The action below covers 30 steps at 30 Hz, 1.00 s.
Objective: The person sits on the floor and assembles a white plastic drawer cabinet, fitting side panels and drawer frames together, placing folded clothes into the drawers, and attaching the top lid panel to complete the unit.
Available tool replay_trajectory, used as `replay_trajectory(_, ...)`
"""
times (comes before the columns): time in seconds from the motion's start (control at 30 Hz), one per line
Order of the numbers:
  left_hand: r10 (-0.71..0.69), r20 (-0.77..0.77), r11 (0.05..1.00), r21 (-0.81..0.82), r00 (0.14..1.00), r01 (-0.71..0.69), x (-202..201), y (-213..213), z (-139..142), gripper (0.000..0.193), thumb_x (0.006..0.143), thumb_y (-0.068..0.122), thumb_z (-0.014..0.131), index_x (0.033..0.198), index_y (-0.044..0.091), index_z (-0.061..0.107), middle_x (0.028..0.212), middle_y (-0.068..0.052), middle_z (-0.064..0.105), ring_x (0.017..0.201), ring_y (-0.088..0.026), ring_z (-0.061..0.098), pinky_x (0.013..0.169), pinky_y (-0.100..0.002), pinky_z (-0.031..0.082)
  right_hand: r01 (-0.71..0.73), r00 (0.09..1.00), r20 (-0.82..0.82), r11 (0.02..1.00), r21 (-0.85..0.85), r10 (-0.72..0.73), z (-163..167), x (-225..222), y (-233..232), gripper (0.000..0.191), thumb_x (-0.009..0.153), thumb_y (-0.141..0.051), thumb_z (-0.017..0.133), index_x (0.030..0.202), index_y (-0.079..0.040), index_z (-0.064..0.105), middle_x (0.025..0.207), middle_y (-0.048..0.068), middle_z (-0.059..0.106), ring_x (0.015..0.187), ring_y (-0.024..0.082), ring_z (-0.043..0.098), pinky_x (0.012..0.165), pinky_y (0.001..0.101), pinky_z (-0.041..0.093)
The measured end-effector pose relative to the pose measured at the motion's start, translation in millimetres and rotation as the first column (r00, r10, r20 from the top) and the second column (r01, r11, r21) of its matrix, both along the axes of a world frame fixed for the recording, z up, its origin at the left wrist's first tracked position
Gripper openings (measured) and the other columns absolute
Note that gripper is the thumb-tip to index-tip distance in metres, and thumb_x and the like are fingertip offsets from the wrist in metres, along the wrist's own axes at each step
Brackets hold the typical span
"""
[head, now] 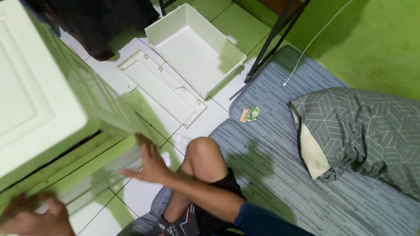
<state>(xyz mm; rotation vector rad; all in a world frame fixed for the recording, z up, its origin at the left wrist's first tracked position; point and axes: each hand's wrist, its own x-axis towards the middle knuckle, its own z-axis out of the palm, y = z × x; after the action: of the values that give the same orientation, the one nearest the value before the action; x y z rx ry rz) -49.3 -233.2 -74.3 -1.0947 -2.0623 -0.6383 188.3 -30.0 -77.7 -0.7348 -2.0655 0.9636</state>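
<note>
Fingers (pixel 142 146) of the right hand (pixel 151 166) are spread wide and flat, holding nothing, pressed against or just short of the lower front of the white plastic drawer cabinet (pixel 48 100); motion blur keeps me from telling whether they truly touch. That cabinet lies up and to the left of those fingers, tilted, its long axis running from lower left up toward upper right, with one pale panelled face turned to the camera. At the bottom left corner the left hand (pixel 33 216) sits right under the cabinet's lower edge, fingers curled, but blur hides whether they grip the edge or only rest on it. Both hands are near the cabinet, the left one tucked closest beneath it. Well beyond the right fingers, up and to the right, a flat white panel (pixel 162 87) lies on the tiled floor (pixel 210 118), its long axis slanting from upper left to lower right, and just past it stands an open white drawer bin (pixel 194 48), mouth upward, aligned the same way. To the right of the fingers is the person's bent knee (pixel 203 150), then a striped grey mattress (pixel 271 144) bearing a patterned pillow (pixel 363 131) and a small crumpled green scrap (pixel 252 113).
</note>
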Motion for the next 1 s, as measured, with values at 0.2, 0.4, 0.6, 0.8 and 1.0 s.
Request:
replay_trajectory(0.2, -0.035, 0.171, 0.993, 0.116, 0.985, 0.015, -19, -1, 27, 0.022, 0.094, -0.006, 0.049, 0.111, -0.011, 0.062, 0.115, -0.025, 0.062, 0.103, -0.041, 0.059, 0.091, -0.049, 0.05, -0.108, 0.994, -0.009, 0.993, -0.053, 0.108, 5, -4, -40, 0.109, 0.096, -0.047, 0.071, 0.166, 0.011, 0.011, 0.17, 0.038, 0.021, 0.157, 0.053, 0.028, 0.129, 0.0532, 0.03)
replay_trajectory(0.4, 0.035, 0.099, 0.986, 0.156, 0.994, -0.051, -23, 12, 16, 0.034, 0.094, -0.006, 0.049, 0.125, -0.008, 0.062, 0.126, -0.021, 0.06, 0.117, -0.037, 0.054, 0.108, -0.044, 0.043, -0.145, 0.989, -0.056, 0.984, -0.104, 0.14, 0, -8, -32, 0.093, 0.104, -0.039, 0.061, 0.164, 0.012, 0.011, 0.17, 0.038, 0.018, 0.159, 0.052, 0.024, 0.13, 0.0502, 0.027)
replay_trajectory(0.6, -0.028, 0.083, 0.988, 0.155, 0.996, 0.014, 3, 32, 53, 0.021, 0.085, -0.008, 0.062, 0.104, 0.001, 0.059, 0.13, -0.021, 0.063, 0.119, -0.036, 0.056, 0.105, -0.045, 0.04, -0.151, 0.988, -0.062, 0.965, -0.216, 0.141, -11, -10, -17, 0.082, 0.106, -0.035, 0.056, 0.162, 0.008, 0.013, 0.169, 0.033, 0.019, 0.157, 0.045, 0.024, 0.127, 0.0459, 0.024)
replay_trajectory(0.8, 0.088, 0.397, 0.427, 0.814, 0.914, -0.394, -80, 5, 78, 0.071, 0.096, 0.008, 0.081, 0.156, 0.002, 0.042, 0.156, -0.013, 0.044, 0.14, -0.031, 0.045, 0.129, -0.045, 0.036, -0.036, 0.997, -0.069, 0.993, -0.11, 0.029, -10, -13, -14, 0.081, 0.106, -0.032, 0.054, 0.163, 0.004, 0.009, 0.172, 0.029, 0.012, 0.161, 0.04, 0.014, 0.129, 0.0441, 0.012)
replay_trajectory(1.0, -0.112, 0.517, 0.699, 0.648, 0.849, -0.302, -141, -14, 103, 0.074, 0.095, 0.028, 0.088, 0.151, 0.004, 0.046, 0.145, -0.017, 0.056, 0.135, -0.03, 0.055, 0.118, -0.043, 0.044, 0.034, 0.994, -0.102, 0.998, -0.044, -0.039, 0, -47, -34, 0.091, 0.104, -0.04, 0.055, 0.164, -0.002, -0.002, 0.169, 0.03, -0.019, 0.158, 0.042, -0.015, 0.126, 0.0514, 0.001)
